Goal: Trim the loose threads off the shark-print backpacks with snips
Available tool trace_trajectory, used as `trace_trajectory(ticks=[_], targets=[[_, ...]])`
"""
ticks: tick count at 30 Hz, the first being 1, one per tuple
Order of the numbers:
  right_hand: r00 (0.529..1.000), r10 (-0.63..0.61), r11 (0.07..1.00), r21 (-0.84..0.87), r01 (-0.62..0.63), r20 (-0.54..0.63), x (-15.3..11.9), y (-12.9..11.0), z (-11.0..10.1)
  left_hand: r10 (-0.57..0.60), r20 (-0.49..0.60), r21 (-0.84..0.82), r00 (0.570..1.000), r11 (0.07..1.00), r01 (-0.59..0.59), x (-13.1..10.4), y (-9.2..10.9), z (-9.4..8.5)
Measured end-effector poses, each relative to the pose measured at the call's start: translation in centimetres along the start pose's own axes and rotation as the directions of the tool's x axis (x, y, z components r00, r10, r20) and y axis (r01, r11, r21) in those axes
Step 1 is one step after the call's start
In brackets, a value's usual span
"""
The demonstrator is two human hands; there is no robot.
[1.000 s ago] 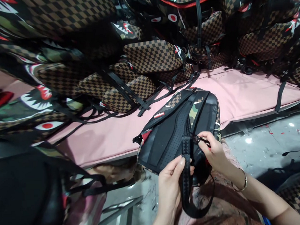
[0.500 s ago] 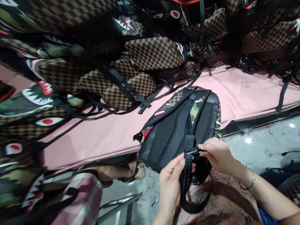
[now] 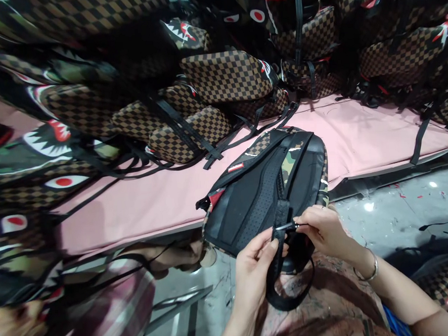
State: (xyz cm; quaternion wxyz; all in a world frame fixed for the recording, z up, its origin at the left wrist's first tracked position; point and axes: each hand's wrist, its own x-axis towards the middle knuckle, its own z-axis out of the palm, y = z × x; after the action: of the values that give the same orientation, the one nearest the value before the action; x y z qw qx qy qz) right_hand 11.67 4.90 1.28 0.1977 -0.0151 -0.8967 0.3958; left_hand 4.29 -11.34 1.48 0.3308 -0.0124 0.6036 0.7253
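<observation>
A black-backed backpack (image 3: 244,206) lies back side up at the edge of the pink-covered table, its lower end toward me. My left hand (image 3: 255,265) is closed on a black webbing strap (image 3: 285,302) of this backpack, pinched between thumb and fingers. The strap hangs in a loop over my lap. In my right hand (image 3: 323,230) is a small tool (image 3: 285,226) with a dark handle and a thin bright metal end; its exact kind is unclear. The metal end touches or crosses the strap just above my left fingertips.
Checkered and camouflage backpacks (image 3: 227,78) are piled along the back of the pink table (image 3: 371,137), straps trailing forward. More bags (image 3: 66,182) are stacked at left. Another person's hand (image 3: 21,325) and plaid clothing (image 3: 118,306) show at lower left. A checkered bag (image 3: 442,282) is at lower right.
My hands stay at the strap with almost no movement. The other person's hand has come into view at lower left, on the bags there. The view has shifted slightly.
</observation>
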Motion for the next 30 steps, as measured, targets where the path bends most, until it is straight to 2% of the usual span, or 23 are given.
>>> trace_trajectory(ticks=[3,5,7,8,9,11,12,13,15,17,19,22,24,25,27,28,30], targets=[[0.982,0.149,0.943,0.316,-0.107,-0.113,-0.4,0.7,0.2,0.031,0.017,-0.086,0.999,0.996,-0.029,0.3,1.2,-1.1],[0.928,0.341,0.837,0.498,-0.226,-0.152,-0.9,1.6,0.2,0.079,0.158,-0.170,0.984,0.984,-0.052,0.7,2.3,-2.5],[0.845,0.518,0.702,0.631,-0.331,-0.133,-1.4,2.6,0.2,0.133,0.333,-0.176,0.934,0.981,-0.077,1.1,3.3,-3.9],[0.807,0.579,0.645,0.672,-0.364,-0.118,-1.7,3.1,0.1,0.138,0.373,-0.119,0.917,0.988,-0.100,1.4,3.7,-4.4],[0.777,0.620,0.604,0.697,-0.385,-0.108,-2.0,3.5,0.0,0.120,0.371,-0.015,0.921,0.992,-0.123,1.7,3.9,-4.6],[0.752,0.653,0.573,0.708,-0.413,-0.090,-2.6,4.0,0.0,0.046,0.288,0.298,0.956,0.945,-0.135,2.2,4.0,-4.3],[0.754,0.652,0.576,0.699,-0.423,-0.081,-2.8,4.1,0.1,0.017,0.242,0.472,0.970,0.872,-0.133,2.4,3.8,-3.8],[0.764,0.641,0.589,0.683,-0.433,-0.068,-3.1,4.1,0.2,-0.004,0.221,0.634,0.975,0.760,-0.141,2.5,3.6,-3.1],[0.803,0.595,0.642,0.623,-0.446,-0.039,-3.3,3.7,0.7,-0.013,0.233,0.866,0.972,0.457,-0.201,2.8,3.0,-1.4],[0.835,0.550,0.698,0.552,-0.456,-0.007,-3.4,3.2,1.4,0.002,0.274,0.950,0.962,0.156,-0.271,3.0,2.4,0.0],[0.849,0.528,0.729,0.506,-0.461,0.013,-3.5,2.6,2.2,0.020,0.312,0.950,0.950,-0.036,-0.311,3.1,2.1,0.8],[0.852,0.524,0.720,0.528,-0.450,0.012,-3.6,1.9,3.1,0.120,0.338,0.935,0.933,-0.154,-0.319,3.3,2.6,0.3],[0.860,0.507,0.672,0.600,-0.435,0.055,-3.5,1.6,3.2,0.264,0.331,0.938,0.906,-0.201,-0.284,3.5,3.6,-0.8],[0.867,0.492,0.641,0.639,-0.426,0.084,-3.4,1.5,2.9,0.347,0.328,0.938,0.878,-0.227,-0.261,3.6,4.4,-1.5],[0.883,0.454,0.593,0.700,-0.398,0.117,-3.1,1.2,2.0,0.489,0.324,0.938,0.810,-0.279,-0.206,3.9,6.0,-2.9],[0.890,0.443,0.570,0.731,-0.375,0.111,-2.8,0.9,1.3,0.527,0.314,0.938,0.790,-0.299,-0.173,4.0,6.8,-3.6],[0.901,0.432,0.500,0.817,-0.285,0.050,-2.3,0.2,-0.5,0.532,0.258,0.949,0.807,-0.298,-0.108,4.3,8.3,-4.7]])
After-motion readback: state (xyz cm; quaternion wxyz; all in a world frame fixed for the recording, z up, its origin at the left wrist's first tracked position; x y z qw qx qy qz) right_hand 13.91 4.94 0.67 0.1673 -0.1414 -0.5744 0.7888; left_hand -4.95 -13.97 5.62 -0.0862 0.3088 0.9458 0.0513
